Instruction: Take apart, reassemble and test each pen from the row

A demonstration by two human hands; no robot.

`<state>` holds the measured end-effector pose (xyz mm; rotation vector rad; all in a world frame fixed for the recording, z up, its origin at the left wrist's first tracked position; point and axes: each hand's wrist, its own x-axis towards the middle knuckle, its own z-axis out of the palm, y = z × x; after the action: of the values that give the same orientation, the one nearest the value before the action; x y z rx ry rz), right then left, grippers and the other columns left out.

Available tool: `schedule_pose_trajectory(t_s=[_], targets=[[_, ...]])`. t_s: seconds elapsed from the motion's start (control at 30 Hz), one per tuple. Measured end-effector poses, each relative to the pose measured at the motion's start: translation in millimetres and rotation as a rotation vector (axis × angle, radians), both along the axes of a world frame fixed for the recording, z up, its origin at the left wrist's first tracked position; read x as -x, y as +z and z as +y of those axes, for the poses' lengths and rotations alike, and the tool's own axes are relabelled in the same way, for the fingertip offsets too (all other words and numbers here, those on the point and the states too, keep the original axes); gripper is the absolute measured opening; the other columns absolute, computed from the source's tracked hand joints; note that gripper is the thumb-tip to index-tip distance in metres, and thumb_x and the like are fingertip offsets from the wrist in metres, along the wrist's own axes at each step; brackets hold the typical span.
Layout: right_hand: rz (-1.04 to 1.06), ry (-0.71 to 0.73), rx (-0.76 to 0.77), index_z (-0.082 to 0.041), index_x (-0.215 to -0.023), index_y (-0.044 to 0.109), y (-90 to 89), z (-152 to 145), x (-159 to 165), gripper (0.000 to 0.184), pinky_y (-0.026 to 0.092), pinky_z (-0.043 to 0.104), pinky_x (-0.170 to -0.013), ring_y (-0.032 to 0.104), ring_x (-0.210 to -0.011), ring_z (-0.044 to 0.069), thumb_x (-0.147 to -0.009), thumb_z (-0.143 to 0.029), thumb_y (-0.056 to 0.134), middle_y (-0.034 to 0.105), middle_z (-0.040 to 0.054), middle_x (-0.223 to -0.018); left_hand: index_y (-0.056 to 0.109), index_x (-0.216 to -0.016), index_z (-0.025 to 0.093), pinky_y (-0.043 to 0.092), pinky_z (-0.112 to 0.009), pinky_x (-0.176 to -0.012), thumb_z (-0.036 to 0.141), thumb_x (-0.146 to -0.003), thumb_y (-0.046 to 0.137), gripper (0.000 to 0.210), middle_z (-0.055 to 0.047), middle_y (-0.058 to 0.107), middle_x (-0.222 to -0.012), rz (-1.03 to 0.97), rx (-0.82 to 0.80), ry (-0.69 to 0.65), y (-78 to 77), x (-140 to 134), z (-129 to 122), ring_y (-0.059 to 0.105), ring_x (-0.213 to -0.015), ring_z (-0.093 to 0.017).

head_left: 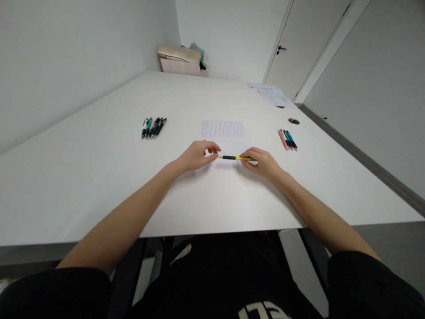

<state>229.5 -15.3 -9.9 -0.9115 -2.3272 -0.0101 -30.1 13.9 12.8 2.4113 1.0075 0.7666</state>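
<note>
A yellow pen (237, 157) with a black grip is held level above the lower part of a printed sheet (222, 129). My right hand (260, 162) has its thumb and fingers closed around the pen's rear end. The pen's tip points left, towards my left hand (201, 155). That hand is open, its fingers curved and apart from the thumb. Its thumb tip is right at the pen's point; whether they touch I cannot tell.
On the white table (99, 177), a row of several dark pens (153, 128) lies to the left. A smaller group of pens (290, 140), with a pinkish-red strip-like item (283, 139), lies right, below a round cable hole (294, 121). Loose papers (271, 94) rest at the far right.
</note>
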Motion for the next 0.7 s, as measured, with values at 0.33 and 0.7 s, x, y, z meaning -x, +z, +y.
schedule_pose_trajectory(t_s=[0.33, 0.7], targets=[[0.017, -0.024, 0.022, -0.019, -0.091, 0.062, -0.5, 0.8, -3.2, 0.015, 0.049, 0.024, -0.067, 0.06, -0.073, 0.013, -0.082, -0.022, 0.05, 0.064, 0.0048, -0.084, 0.064, -0.077, 0.016, 0.037, -0.023, -0.059, 0.028, -0.07, 0.052, 0.019, -0.001, 0.063, -0.07, 0.326, 0.199, -0.003, 22.6, 29.3, 8.8, 0.054, -0.064, -0.012], [0.026, -0.027, 0.014, -0.02, -0.09, 0.061, 0.9, 1.2, -3.9, 0.014, 0.049, 0.024, -0.065, 0.06, -0.071, 0.013, -0.082, -0.022, 0.051, 0.064, 0.0046, -0.083, 0.063, -0.073, 0.017, 0.033, -0.024, -0.057, 0.035, -0.064, 0.059, 0.02, -0.001, 0.062, -0.068, 0.52, 0.379, -0.09, 20.7, 37.4, 10.6, 0.052, -0.062, -0.013]])
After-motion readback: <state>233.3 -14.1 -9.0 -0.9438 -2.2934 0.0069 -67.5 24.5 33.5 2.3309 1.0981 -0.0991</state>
